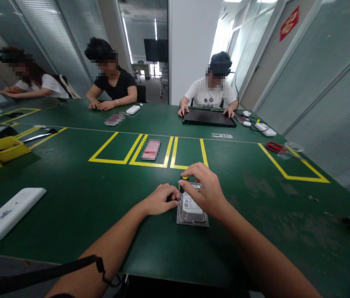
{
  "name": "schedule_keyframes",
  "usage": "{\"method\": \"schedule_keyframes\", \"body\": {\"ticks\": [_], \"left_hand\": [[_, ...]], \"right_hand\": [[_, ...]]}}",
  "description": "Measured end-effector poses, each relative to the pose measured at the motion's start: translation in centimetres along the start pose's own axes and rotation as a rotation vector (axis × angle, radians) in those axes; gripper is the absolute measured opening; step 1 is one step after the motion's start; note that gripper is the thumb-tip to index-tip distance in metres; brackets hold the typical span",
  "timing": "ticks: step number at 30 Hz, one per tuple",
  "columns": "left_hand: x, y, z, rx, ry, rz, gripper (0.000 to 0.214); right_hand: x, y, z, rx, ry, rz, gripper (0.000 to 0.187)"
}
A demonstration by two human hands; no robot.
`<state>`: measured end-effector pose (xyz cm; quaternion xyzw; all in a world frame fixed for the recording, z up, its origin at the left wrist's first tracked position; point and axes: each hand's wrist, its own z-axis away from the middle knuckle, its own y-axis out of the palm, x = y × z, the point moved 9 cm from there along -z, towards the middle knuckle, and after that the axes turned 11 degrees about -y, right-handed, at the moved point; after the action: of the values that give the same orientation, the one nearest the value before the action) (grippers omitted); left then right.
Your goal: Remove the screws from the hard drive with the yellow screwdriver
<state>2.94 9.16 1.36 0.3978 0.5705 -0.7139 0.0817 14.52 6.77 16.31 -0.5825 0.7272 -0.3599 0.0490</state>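
A silver hard drive [192, 211] with a white label lies flat on the green table [78, 194] just in front of me. My left hand [160, 199] rests at its left edge, fingers curled against the drive's side. My right hand [204, 188] is over the drive's far end, fingers pinched round a small tool with a yellow top [184, 178], likely a screwdriver, held upright on the drive.
Yellow tape boxes [117, 161] mark the table ahead, one holding a pink object [151, 150]. A white device [5, 215] lies at left, yellow trays [3, 150] further left. Three people sit across the table; one has hands on a black laptop [209, 118]. Red scissors [274, 146] at right.
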Motion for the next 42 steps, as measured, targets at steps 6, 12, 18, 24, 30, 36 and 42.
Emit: {"method": "schedule_keyframes", "body": {"ticks": [6, 12, 18, 24, 30, 36, 42], "left_hand": [[-0.28, -0.2, 0.1, -0.004, 0.009, -0.001, 0.013], [-0.27, -0.19, 0.12, -0.014, 0.013, 0.01, 0.014], [-0.47, -0.24, 0.09, 0.001, 0.006, -0.002, 0.014], [-0.41, -0.18, 0.07, -0.006, 0.007, -0.026, 0.016], [-0.36, -0.07, 0.08, -0.004, 0.011, -0.006, 0.013], [-0.31, -0.2, 0.12, -0.003, 0.006, -0.017, 0.013], [-0.3, -0.16, 0.05, -0.009, 0.015, -0.022, 0.013]], "right_hand": [[0.56, -0.29, -0.1, -0.023, -0.04, -0.009, 0.015], [0.04, 0.1, 0.04, 0.005, -0.003, -0.012, 0.011], [0.34, -0.09, -0.05, -0.01, -0.033, 0.007, 0.008], [0.81, -0.23, -0.13, -0.019, -0.06, -0.028, 0.016], [0.04, 0.08, 0.12, -0.005, -0.007, -0.006, 0.009], [0.5, -0.31, -0.02, -0.024, -0.044, 0.006, 0.011], [0.41, -0.16, 0.05, -0.02, -0.04, -0.024, 0.013]]}}
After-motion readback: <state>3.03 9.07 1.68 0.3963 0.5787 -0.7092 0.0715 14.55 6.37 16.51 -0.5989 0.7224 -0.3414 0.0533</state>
